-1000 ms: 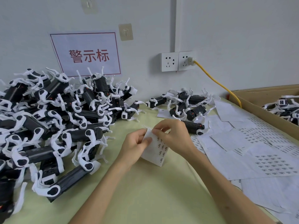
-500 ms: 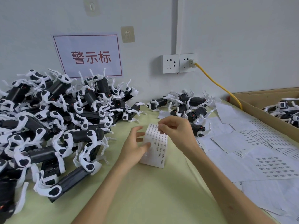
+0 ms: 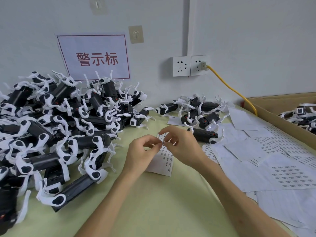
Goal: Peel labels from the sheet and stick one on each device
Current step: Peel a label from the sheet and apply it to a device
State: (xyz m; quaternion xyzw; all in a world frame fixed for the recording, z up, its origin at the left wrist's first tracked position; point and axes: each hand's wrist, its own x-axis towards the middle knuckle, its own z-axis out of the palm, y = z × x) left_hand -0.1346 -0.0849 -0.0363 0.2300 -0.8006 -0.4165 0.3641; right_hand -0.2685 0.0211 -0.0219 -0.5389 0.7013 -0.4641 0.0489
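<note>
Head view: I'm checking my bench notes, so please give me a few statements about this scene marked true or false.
1. The left hand and right hand both pinch at the label sheet. True.
2. The big pile of devices lies on the person's right. False: it lies on the left.
3. The yellow cable is plugged into a wall socket. True.
4. The cardboard box holds nothing. False: devices lie in it.

Your right hand (image 3: pixel 185 148) has peeled a label (image 3: pixel 163 143) off the label sheet (image 3: pixel 162 165); your left hand (image 3: pixel 140 154) now pinches it too.
</note>
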